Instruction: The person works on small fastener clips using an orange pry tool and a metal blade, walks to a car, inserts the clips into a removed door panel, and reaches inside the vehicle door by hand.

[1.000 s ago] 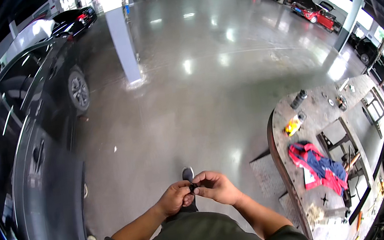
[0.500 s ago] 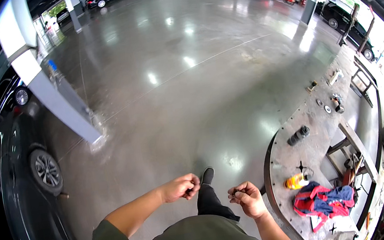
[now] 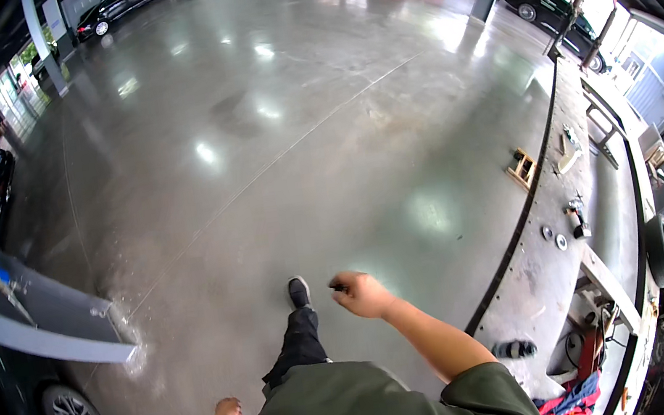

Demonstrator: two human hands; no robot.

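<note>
The right hand (image 3: 361,295) pinches a small dark piece (image 3: 337,288) above the floor (image 3: 320,184). The left hand (image 3: 228,411) hangs half curled; its content cannot be told. A loose pinch could drop the piece.

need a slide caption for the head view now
Right hand holding a small dark object above a glossy workshop floor, left hand low, workbench at right.
</note>
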